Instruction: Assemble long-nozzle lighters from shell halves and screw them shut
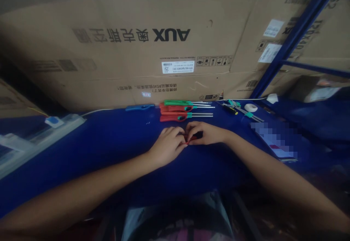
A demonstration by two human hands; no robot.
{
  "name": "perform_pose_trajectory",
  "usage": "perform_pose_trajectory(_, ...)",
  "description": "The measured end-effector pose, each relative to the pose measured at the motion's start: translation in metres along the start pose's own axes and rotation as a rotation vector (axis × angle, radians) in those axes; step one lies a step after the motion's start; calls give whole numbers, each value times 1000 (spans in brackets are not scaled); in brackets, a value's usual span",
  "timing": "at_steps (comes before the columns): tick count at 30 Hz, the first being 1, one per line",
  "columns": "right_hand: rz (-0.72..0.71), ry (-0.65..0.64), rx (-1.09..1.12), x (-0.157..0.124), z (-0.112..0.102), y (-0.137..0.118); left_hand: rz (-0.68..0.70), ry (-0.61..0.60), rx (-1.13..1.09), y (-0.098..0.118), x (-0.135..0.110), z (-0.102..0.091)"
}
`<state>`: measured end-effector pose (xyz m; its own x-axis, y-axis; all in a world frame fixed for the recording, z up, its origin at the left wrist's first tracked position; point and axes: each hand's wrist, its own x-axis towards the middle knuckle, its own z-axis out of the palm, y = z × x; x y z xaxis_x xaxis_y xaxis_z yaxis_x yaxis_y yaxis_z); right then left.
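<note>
My left hand (168, 146) and my right hand (206, 133) meet over the blue tabletop, fingers pinched on a small red piece (193, 138). Fingers cover most of that piece, so its full shape is hidden. Just beyond them lie several long-nosed gas lighters: red-handled lighters (171, 118) with teal triggers and thin metal tubes, and a green-handled lighter (176, 102) at the back. To their left rests a blue lighter handle (139, 108), with no metal tube visible on it.
A large cardboard box (123, 62) stands behind the table. At right lie a yellow-and-black screwdriver (232, 110), metal rods (255, 117) with teal pieces, a white tape roll (251, 107) and a pixelated flat item (276, 142). A white power strip (60, 129) runs along the left.
</note>
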<state>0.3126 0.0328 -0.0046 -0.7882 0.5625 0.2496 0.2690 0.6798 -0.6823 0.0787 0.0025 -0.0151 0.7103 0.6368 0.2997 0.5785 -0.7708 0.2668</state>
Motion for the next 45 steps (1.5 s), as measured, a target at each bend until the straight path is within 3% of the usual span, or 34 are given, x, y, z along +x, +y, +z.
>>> perform_pose_trajectory(3, 26, -17, 19, 0, 0, 4, -5, -13, -108, -11, 0, -2)
perform_pose_trajectory(9, 92, -40, -41, -2, -5, 5, -16, -32, -294, -59, -7, -19)
perform_pose_trajectory(12, 109, -36, -74, -3, -8, 3, -32, 3, -326, -73, -16, -20)
perform_pose_trajectory(21, 40, 74, -187, -3, -5, 0, -26, 100, -331, -70, -24, -10)
perform_pose_trajectory(30, -27, 114, -258, 2, 2, 2, -22, 122, -308, -71, -25, -8)
perform_pose_trajectory(45, -19, 72, -328, 4, 4, -3, -4, 119, -281, -72, -25, -7)
